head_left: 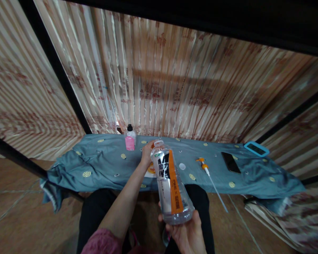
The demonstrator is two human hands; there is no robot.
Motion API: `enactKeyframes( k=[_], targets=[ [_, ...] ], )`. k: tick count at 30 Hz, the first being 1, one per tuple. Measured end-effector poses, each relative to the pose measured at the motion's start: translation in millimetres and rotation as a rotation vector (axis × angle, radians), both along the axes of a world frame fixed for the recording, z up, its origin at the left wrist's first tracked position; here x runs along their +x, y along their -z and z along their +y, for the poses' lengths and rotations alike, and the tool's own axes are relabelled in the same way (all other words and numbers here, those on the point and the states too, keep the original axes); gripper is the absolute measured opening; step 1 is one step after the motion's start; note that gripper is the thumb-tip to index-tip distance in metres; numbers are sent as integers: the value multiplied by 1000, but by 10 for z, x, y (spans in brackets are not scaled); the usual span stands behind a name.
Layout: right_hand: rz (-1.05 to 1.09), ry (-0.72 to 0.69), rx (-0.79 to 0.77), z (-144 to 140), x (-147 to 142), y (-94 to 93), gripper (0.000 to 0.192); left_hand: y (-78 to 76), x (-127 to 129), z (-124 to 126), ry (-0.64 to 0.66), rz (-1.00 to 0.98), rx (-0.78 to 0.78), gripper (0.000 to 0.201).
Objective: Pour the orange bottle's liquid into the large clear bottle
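Observation:
A large clear plastic drink bottle (171, 187) with a silver and orange label is tilted in front of me, its base toward me and its uncapped neck pointing away. Its base rests in my right hand (187, 233), with the fingers curled around the underside. My left hand (146, 154) reaches forward to the bottle's neck, fingers bent and partly hidden behind it. Behind the bottle, a white item with an orange picture (151, 170) shows only in part. To the right lies an orange pump head (202, 163) with a long white tube, beside a small white disc (182, 166).
A grey-blue patterned cloth (111, 158) covers the narrow table. On it stand a small bottle with a pink label (130, 139), a black phone (230, 162) and a blue-framed tablet (256, 149). A pleated curtain (159, 84) and dark metal poles (55, 67) surround the table.

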State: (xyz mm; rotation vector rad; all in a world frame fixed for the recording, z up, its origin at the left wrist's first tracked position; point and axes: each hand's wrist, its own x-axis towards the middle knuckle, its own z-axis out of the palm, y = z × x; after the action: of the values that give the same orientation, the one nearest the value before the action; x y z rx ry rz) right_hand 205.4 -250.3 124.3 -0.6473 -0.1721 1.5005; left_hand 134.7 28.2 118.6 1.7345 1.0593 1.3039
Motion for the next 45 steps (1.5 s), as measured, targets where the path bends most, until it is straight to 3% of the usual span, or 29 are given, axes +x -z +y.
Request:
enactKeyframes(
  k=[45],
  targets=[
    [26,4,-4,11,-1,10,52,-32,-8,-8,16,-20,9,11]
  ],
)
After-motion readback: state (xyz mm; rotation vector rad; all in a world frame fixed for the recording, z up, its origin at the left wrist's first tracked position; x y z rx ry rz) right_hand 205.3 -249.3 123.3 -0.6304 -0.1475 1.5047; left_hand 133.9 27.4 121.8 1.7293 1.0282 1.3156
